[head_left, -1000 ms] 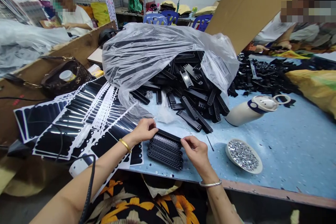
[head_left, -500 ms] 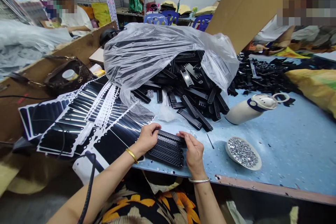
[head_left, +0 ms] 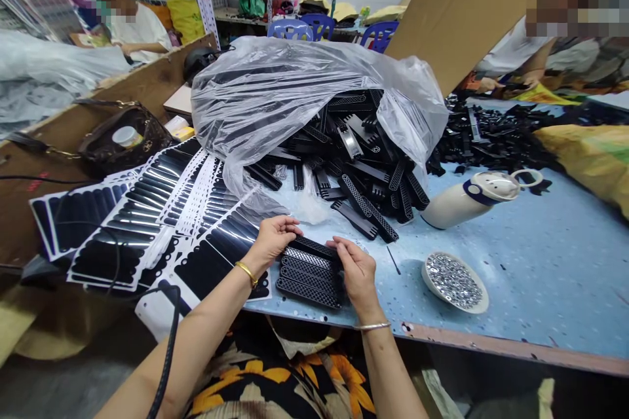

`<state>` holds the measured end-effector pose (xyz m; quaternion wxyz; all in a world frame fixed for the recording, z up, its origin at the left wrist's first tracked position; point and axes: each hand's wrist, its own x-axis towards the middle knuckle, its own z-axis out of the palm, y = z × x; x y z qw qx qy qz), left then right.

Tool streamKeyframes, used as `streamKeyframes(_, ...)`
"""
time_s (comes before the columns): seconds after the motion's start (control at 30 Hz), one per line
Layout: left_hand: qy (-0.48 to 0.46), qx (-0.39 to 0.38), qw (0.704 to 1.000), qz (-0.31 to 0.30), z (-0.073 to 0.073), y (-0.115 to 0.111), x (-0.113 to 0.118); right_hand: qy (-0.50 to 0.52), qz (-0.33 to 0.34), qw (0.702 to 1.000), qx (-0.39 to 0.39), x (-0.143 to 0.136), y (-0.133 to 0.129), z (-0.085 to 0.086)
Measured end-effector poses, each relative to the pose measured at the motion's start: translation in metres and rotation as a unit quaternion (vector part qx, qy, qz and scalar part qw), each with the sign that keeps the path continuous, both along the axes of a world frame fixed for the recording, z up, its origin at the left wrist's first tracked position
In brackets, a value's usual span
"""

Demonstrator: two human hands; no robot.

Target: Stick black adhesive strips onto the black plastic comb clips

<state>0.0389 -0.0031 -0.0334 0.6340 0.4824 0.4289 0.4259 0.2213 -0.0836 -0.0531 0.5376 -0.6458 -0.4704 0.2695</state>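
Both my hands are at the table's front edge, at either end of a long black plastic strip point(head_left: 315, 247). My left hand point(head_left: 273, 243) pinches its left end between thumb and fingers, and my right hand point(head_left: 354, 270) pinches the right end. The strip is tilted, with its face looking plain and dark. Just below it, several similar black strips with a raised diamond pattern point(head_left: 307, 285) lie side by side in a row on the table. My right fingers partly hide the row's right end.
Sheets of black stickers point(head_left: 211, 262) spread out at left. Behind the row, a clear plastic bag point(head_left: 265, 98) spills black toothed plastic pieces point(head_left: 361, 209). At right are a bowl of small metal parts point(head_left: 455, 281) and a tipped bottle point(head_left: 457, 204). Two other people sit farther back.
The top strip has come away from the row and turned, its patterned face less visible. Both hands have shifted slightly up and left in view, along with it.
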Motion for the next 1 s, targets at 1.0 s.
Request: streamKeyframes(1.0,0.124,0.154,0.979,0.048,0.001,-0.037,0.003,0.082,-0.025,0.996,0.005,-0.011,0.009,0.015)
